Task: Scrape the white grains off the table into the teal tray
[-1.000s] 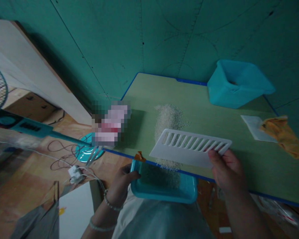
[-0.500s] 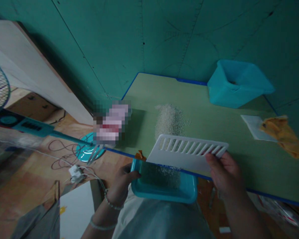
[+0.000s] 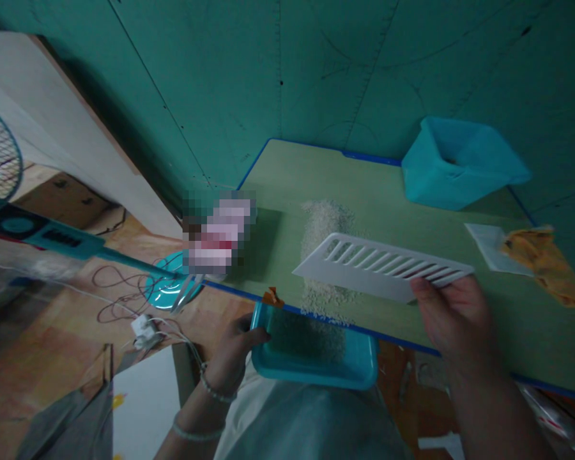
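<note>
My left hand (image 3: 237,350) grips the left rim of a shallow blue tray (image 3: 311,377), thumb over the edge. The tray sits against my lap, just below the table's front edge, with some white grains inside. In my right hand (image 3: 457,313) is a white plastic board with a row of slanted slots (image 3: 364,268), pinched at its right end. It is held above the table, over a patch of rice-like white grains (image 3: 326,220). Grains also lie along the table edge in front of the board. A torn piece of brown tape (image 3: 272,297) sticks at the tray's upper left corner.
On the green table (image 3: 287,169) stand a blue bin (image 3: 460,172) at the back right and a blurred-out pink item (image 3: 220,236) at the left. A yellow cloth (image 3: 546,262) lies on a white sheet (image 3: 491,246). Left are a fan (image 3: 43,227) and a power strip (image 3: 146,332).
My right hand has moved the slotted board up and to the right, away from the tray and table edge. Grains now show at the edge. My left hand and the tray stay nearly still.
</note>
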Available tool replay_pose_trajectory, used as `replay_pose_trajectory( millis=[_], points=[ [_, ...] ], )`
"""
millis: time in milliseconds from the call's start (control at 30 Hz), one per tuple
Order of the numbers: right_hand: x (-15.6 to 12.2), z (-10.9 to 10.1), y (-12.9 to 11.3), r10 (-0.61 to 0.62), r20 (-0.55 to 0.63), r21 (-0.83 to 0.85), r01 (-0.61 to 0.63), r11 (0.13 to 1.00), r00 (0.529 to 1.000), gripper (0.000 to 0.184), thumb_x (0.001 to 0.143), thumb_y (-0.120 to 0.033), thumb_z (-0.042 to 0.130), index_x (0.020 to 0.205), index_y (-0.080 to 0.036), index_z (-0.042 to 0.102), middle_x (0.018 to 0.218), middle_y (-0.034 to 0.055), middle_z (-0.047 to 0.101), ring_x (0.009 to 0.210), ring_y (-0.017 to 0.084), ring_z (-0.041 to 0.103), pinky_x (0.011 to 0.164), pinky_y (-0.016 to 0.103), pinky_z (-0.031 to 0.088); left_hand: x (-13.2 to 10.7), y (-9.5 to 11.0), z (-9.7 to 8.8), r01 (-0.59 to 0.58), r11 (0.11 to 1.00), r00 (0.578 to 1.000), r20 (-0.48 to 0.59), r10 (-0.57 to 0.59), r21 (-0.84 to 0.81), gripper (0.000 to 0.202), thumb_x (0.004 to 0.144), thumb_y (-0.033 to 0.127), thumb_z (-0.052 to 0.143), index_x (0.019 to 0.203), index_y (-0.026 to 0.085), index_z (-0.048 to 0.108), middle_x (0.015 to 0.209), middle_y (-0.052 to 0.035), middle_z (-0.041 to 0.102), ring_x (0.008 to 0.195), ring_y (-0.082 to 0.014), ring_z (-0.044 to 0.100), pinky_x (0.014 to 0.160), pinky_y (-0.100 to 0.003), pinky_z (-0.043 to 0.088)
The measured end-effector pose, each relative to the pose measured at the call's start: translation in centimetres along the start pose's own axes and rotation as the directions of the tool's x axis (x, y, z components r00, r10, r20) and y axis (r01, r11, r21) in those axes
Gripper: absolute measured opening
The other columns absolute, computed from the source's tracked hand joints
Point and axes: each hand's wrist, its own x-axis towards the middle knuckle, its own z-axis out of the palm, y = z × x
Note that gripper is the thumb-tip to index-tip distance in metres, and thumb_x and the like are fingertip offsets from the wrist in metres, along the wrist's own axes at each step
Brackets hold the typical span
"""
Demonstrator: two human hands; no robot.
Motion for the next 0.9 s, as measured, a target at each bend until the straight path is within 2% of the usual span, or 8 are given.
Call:
replay_pose_trajectory(
  millis=[167, 333, 567, 767, 900],
  points=[
    [-0.4, 0.5, 0.1, -0.001, 0.01, -0.039, 0.001, 0.999, 1.0, 0.009, 0.073, -0.037, 0.067, 0.074, -0.029, 0.063, 0.074, 0.0001, 0.069, 0.073, 0.019, 0.064, 0.07, 0.033, 0.051, -0.1, 0.1, -0.2, 0.014, 1.0, 1.0, -0.012, -0.013, 0.02, 0.023, 0.05, 0.014, 0.061, 0.071, 0.014, 0.071, 0.061, -0.0015, 0.069, 0.063, -0.0199, 0.06, 0.063, -0.03, 0.045],
    [-0.6, 0.7, -0.1, -0.003, 0.036, -0.04, 0.005, 0.999, 0.999, 0.011, 0.072, -0.038, 0.067, 0.07, -0.029, 0.062, 0.073, -0.0007, 0.07, 0.073, 0.018, 0.065, 0.068, 0.031, 0.052, 0.1, -0.1, -0.5, -0.025, 0.999, 0.999, -0.024, 0.027, 0.047, 0.02, 0.05, 0.015, 0.061, 0.068, 0.015, 0.071, 0.059, -0.0007, 0.069, 0.061, -0.018, 0.059, 0.061, -0.028, 0.045],
    [-1.4, 0.4, -0.1, 0.007, 0.014, -0.064, -0.006, 0.998, 1.0, 0.014, 0.069, -0.041, 0.069, 0.075, -0.029, 0.065, 0.073, -0.0011, 0.072, 0.071, 0.019, 0.066, 0.065, 0.03, 0.053, 0.2, -0.1, -0.5, 0.001, 0.999, 1.0, -0.001, -0.001, 0.034, 0.023, 0.049, 0.014, 0.062, 0.071, 0.014, 0.071, 0.061, -0.0023, 0.07, 0.064, -0.0214, 0.062, 0.06, -0.03, 0.046],
    [-2.3, 0.1, -0.3, 0.035, 0.088, -0.095, -0.027, 0.995, 0.995, 0.014, 0.073, -0.042, 0.066, 0.072, -0.028, 0.065, 0.072, -0.0011, 0.072, 0.07, 0.019, 0.068, 0.064, 0.029, 0.055, 0.2, -0.1, -0.2, 0.007, 1.0, 1.0, 0.01, -0.007, 0.026, 0.023, 0.05, 0.014, 0.062, 0.072, 0.015, 0.071, 0.063, -0.0017, 0.071, 0.063, -0.0214, 0.063, 0.063, -0.031, 0.047],
    [-2.8, 0.1, -0.5, 0.005, 0.144, -0.058, 0.004, 0.998, 0.99, 0.01, 0.073, -0.038, 0.066, 0.074, -0.028, 0.065, 0.07, -0.0007, 0.072, 0.068, 0.019, 0.068, 0.063, 0.029, 0.056, 0.3, -0.1, -0.1, 0.013, 1.0, 1.0, 0.01, -0.014, 0.019, 0.024, 0.051, 0.014, 0.062, 0.074, 0.015, 0.071, 0.063, -0.0021, 0.071, 0.062, -0.0211, 0.063, 0.062, -0.031, 0.047]
  ],
)
